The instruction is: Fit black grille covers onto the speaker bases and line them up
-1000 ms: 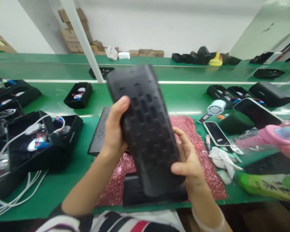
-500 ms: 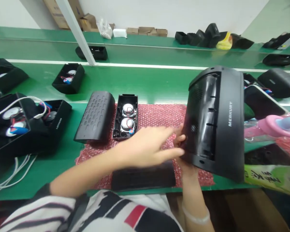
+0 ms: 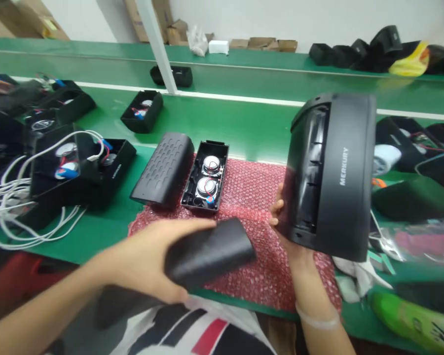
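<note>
Clasping cover [image 3: 214,251] in left hand [image 3: 144,261], balancing shell [image 3: 336,172] upright in right hand [image 3: 294,241] curled round lower edge only, probably risking shell tipping onto speaker box [image 3: 206,177] nearby.

A white post [image 3: 157,49] rises from green benches [image 3: 251,123]; blurred wall [image 3: 318,19] seems white

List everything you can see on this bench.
Green workbench: one, green, underneath.
Red bubble-wrap sheet: one, red, bench centre.
Open black housing with two silver drivers: one, black, on that sheet.
Black perforated grille cover: one, black, left of housing.
Black plastic speaker shell lettered MERKURY: one, black, held upright.
Black curved plastic cover: one, black, held low, front.
White cables: several, white, far left.
Left hand: one, grips curved cover.
Right hand: one, holds shell.
</note>
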The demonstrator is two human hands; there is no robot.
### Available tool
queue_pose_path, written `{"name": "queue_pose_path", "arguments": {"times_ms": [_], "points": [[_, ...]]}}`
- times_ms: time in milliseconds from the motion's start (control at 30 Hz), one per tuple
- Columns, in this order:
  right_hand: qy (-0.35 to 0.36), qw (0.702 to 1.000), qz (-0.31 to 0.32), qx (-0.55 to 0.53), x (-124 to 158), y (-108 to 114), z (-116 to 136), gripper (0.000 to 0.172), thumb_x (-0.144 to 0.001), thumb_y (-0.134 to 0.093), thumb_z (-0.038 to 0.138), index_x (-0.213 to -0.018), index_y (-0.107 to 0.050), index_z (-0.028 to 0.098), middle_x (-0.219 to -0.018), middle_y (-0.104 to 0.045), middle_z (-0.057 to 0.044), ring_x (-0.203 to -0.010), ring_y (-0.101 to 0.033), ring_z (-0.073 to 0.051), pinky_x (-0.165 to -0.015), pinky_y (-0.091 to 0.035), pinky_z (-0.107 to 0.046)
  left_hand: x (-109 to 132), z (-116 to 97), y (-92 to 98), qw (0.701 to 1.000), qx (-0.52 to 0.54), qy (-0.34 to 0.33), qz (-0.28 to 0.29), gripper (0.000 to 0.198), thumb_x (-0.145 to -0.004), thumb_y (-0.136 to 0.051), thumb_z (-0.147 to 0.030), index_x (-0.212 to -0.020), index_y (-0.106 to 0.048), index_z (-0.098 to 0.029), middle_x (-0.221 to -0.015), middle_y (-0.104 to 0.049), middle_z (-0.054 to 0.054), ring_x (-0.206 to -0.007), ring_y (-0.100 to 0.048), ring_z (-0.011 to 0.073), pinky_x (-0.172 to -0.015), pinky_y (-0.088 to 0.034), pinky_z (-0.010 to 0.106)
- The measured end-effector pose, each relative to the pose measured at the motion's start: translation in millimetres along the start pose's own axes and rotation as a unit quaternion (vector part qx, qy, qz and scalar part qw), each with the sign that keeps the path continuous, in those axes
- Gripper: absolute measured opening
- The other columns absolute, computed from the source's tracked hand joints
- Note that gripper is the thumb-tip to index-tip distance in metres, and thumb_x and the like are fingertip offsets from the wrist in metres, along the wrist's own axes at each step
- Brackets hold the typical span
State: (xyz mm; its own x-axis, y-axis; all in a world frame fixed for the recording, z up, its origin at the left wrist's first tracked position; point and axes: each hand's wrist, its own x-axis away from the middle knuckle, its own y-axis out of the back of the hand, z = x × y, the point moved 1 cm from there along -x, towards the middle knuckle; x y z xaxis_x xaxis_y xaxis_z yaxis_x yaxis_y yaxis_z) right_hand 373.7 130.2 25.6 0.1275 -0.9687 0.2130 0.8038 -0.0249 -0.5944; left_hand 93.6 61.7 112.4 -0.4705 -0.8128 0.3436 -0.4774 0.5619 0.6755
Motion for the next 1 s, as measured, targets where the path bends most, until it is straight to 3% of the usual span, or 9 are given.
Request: {"name": "queue_pose_path", "arguments": {"times_ms": [67,100,167,200,267,433,633,833,1000], "points": [[-0.051,0.995,-0.001,-0.081,-2,6,-4,0.039,-0.087,-0.041,0.064,-0.112,-0.063,0.043,-0.127,-0.056,0.005,-0.07,-0.059,-0.013,-0.048,-0.044,-0.024,9,8,39.3,0.981,0.1,0.085,-0.14,0.106,-0.054,-0.079,-0.052,-0.144,-0.024,-0.039,-0.124,-0.053,0.011,-0.101,-0.06,0.0337,-0.079,-0.053,0.044],[-0.07,0.99,-0.008,-0.119,-1,10,-6,0.04,-0.088,-0.039,0.063,-0.112,-0.063,0.042,-0.128,-0.056,0.006,-0.069,-0.059,-0.012,-0.047,-0.044,-0.023,9,11,55.1,0.965,0.115,0.132,-0.196,0.113,-0.054,-0.077,-0.058,-0.147,-0.017,-0.039,-0.125,-0.051,0.012,-0.099,-0.061,0.0342,-0.077,-0.053,0.045],[-0.091,0.98,-0.025,-0.174,0,19,-11,0.039,-0.088,-0.041,0.06,-0.114,-0.063,0.041,-0.128,-0.056,0.005,-0.069,-0.059,-0.012,-0.046,-0.045,-0.022,-5,9,77.6,0.938,0.081,0.217,-0.258,0.109,-0.058,-0.072,-0.066,-0.147,-0.017,-0.037,-0.132,-0.047,0.013,-0.103,-0.059,0.0353,-0.087,-0.048,0.049],[-0.093,0.978,-0.03,-0.185,2,23,-13,0.039,-0.087,-0.044,0.06,-0.116,-0.062,0.04,-0.127,-0.057,0.004,-0.069,-0.059,-0.012,-0.046,-0.045,-0.022,-17,6,85.0,0.932,0.05,0.226,-0.28,0.105,-0.06,-0.067,-0.071,-0.147,-0.021,-0.033,-0.134,-0.046,0.013,-0.111,-0.055,0.0358,-0.093,-0.044,0.049],[-0.097,0.975,-0.032,-0.195,4,29,-15,0.04,-0.083,-0.054,0.058,-0.117,-0.062,0.038,-0.125,-0.059,0.001,-0.071,-0.06,-0.013,-0.048,-0.046,-0.023,-46,-3,92.5,0.93,-0.008,0.252,-0.269,0.108,-0.057,-0.063,-0.078,-0.146,-0.027,-0.028,-0.135,-0.046,0.015,-0.117,-0.05,0.0361,-0.097,-0.041,0.048],[-0.124,0.97,0.003,-0.208,10,30,-12,0.046,-0.081,-0.064,0.052,-0.123,-0.058,0.036,-0.133,-0.054,-0.002,-0.082,-0.06,-0.014,-0.058,-0.049,-0.024,-105,-21,88.7,0.92,-0.074,0.282,-0.261,0.11,-0.055,-0.056,-0.084,-0.145,-0.024,-0.031,-0.129,-0.044,0.02,-0.106,-0.056,0.0356,-0.085,-0.047,0.043],[-0.093,0.966,0.016,-0.241,12,25,-10,0.044,-0.084,-0.06,0.049,-0.126,-0.055,0.037,-0.13,-0.056,-0.003,-0.085,-0.061,-0.015,-0.062,-0.048,-0.027,-128,-25,81.3,0.916,-0.12,0.276,-0.265,0.107,-0.061,-0.056,-0.078,-0.147,-0.02,-0.025,-0.128,-0.041,0.024,-0.106,-0.055,0.0392,-0.087,-0.045,0.047],[-0.077,0.978,0.008,-0.194,9,29,-17,0.044,-0.085,-0.052,0.06,-0.124,-0.056,0.04,-0.136,-0.052,0.001,-0.09,-0.061,-0.017,-0.065,-0.047,-0.029,-153,-3,59.9,0.919,-0.212,0.257,-0.209,0.108,-0.065,-0.059,-0.072,-0.15,-0.015,-0.023,-0.137,-0.033,0.028,-0.111,-0.053,0.0433,-0.091,-0.043,0.048],[-0.04,0.987,-0.013,-0.153,-2,44,-33,0.043,-0.081,-0.051,0.066,-0.117,-0.061,0.043,-0.129,-0.058,0.002,-0.089,-0.061,-0.018,-0.064,-0.046,-0.031,-154,11,46.3,0.906,-0.266,0.26,-0.202,0.104,-0.069,-0.053,-0.074,-0.15,-0.011,-0.022,-0.139,-0.031,0.029,-0.107,-0.055,0.0437,-0.09,-0.042,0.047]]}}
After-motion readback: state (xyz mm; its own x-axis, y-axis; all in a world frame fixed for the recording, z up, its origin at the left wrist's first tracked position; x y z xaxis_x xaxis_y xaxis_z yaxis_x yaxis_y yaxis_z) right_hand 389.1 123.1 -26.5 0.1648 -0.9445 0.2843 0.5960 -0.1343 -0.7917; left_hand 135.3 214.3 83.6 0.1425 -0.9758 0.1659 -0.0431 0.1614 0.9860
